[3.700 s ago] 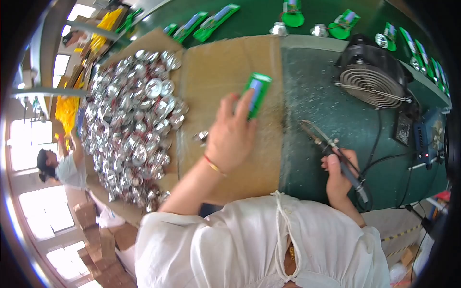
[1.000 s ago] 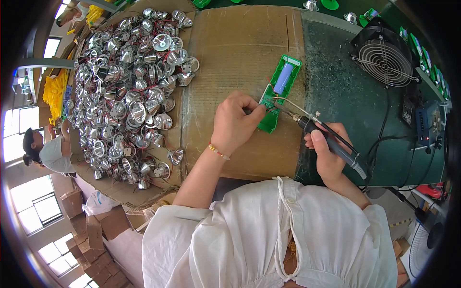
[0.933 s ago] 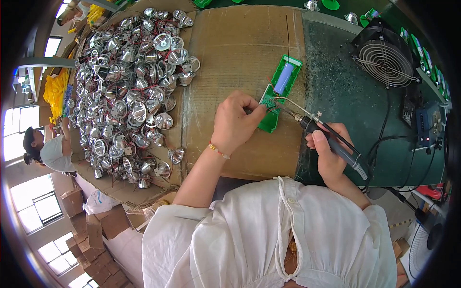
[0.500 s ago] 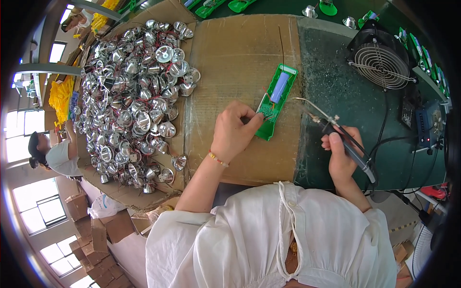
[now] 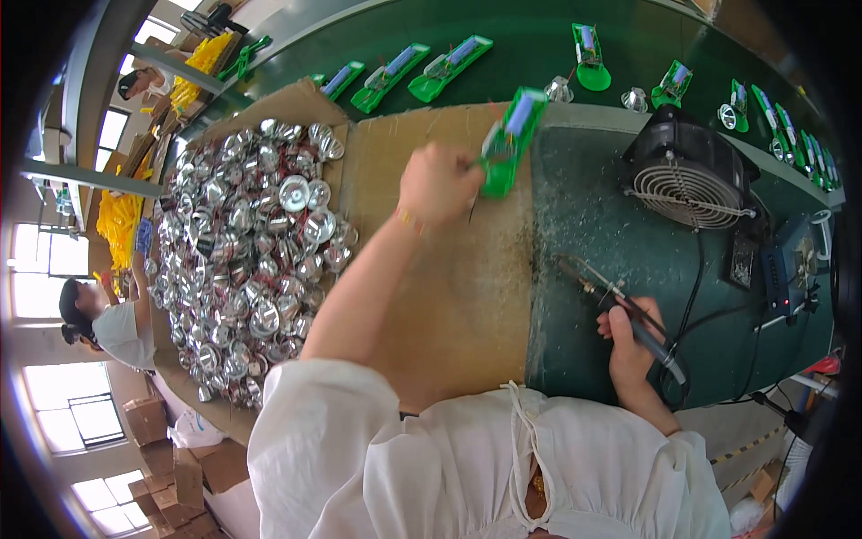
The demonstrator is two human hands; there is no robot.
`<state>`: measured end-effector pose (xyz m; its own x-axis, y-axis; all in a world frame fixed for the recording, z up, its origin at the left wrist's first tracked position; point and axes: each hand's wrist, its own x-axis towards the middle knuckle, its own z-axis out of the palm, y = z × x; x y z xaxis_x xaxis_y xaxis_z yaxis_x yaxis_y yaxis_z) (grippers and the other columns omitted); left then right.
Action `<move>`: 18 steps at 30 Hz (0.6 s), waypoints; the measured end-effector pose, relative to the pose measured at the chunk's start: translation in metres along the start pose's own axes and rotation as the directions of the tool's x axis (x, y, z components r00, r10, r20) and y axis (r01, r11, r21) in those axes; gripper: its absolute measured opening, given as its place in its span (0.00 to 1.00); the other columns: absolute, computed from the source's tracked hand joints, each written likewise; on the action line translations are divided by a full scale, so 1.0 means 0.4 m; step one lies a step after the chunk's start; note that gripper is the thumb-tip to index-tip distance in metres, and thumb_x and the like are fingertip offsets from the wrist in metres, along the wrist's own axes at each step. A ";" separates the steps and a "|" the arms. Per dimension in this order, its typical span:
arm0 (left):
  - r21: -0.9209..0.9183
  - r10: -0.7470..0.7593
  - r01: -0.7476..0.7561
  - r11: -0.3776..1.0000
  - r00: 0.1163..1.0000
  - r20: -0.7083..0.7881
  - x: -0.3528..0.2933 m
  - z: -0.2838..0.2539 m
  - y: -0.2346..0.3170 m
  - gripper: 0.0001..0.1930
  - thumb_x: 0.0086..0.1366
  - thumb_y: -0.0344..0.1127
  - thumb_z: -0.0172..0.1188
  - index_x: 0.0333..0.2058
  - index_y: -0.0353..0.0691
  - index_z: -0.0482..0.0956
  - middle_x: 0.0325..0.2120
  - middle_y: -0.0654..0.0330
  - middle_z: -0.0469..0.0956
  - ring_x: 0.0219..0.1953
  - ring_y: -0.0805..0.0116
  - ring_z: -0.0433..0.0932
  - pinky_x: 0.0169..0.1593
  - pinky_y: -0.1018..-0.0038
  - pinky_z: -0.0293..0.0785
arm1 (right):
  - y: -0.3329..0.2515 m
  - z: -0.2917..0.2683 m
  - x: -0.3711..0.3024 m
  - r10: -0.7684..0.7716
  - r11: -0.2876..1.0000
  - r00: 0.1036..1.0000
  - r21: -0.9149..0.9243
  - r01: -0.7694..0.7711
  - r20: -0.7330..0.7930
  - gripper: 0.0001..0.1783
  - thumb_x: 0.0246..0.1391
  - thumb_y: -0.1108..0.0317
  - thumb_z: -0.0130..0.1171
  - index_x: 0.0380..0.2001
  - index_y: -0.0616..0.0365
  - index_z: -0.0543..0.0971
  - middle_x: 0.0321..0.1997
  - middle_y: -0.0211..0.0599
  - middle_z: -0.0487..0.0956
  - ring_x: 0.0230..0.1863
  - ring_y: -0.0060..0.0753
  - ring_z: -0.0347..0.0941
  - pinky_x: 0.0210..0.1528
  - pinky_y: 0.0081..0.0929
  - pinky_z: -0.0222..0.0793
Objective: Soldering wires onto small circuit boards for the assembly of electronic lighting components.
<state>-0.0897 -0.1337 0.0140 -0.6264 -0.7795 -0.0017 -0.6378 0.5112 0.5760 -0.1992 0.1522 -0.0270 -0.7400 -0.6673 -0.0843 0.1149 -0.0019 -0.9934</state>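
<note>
My left hand (image 5: 438, 184) is closed on the lower left side of a green flashlight housing (image 5: 525, 112), slightly blurred, held over the far part of the cardboard sheet (image 5: 422, 296). A lilac battery cell (image 5: 520, 112) lies inside its upper half, with a small circuit board and thin wires lower down, partly hidden by my fingers. My right hand (image 5: 631, 337) grips the dark handle of a soldering iron (image 5: 663, 355) over the green bench mat. The iron's tip, with a thin metal tube alongside, points up and left, apart from the housing.
A heap of silver reflector cups (image 5: 247, 260) with red wires fills the cardboard at left. Several green housings (image 5: 452, 69) stand along the far conveyor. A black fan (image 5: 691, 171) and a blue control box (image 5: 787, 278) with cables sit at right. Another person (image 5: 117, 323) works at far left.
My left hand has lifted the housing and carried it away from me, toward the conveyor. The iron has dropped back from it. The view has tilted, showing more of the far side.
</note>
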 end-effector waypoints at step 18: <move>0.355 0.116 -0.069 0.932 0.987 -0.113 0.083 -0.028 -0.068 0.29 0.57 0.39 0.52 0.58 0.48 0.56 0.45 0.46 0.66 0.42 0.46 0.73 0.43 0.58 0.72 | 0.016 -0.007 0.006 0.020 0.999 0.999 0.028 -0.021 0.047 0.07 0.49 0.77 0.56 0.31 0.64 0.69 0.24 0.38 0.75 0.23 0.21 0.72 0.26 0.17 0.68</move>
<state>-0.0881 -0.1774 0.0075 -0.6412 -0.7511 0.1574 -0.7107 0.6586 0.2473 -0.2021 0.1526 -0.0339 -0.7056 -0.7015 -0.1000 0.1489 -0.0087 -0.9888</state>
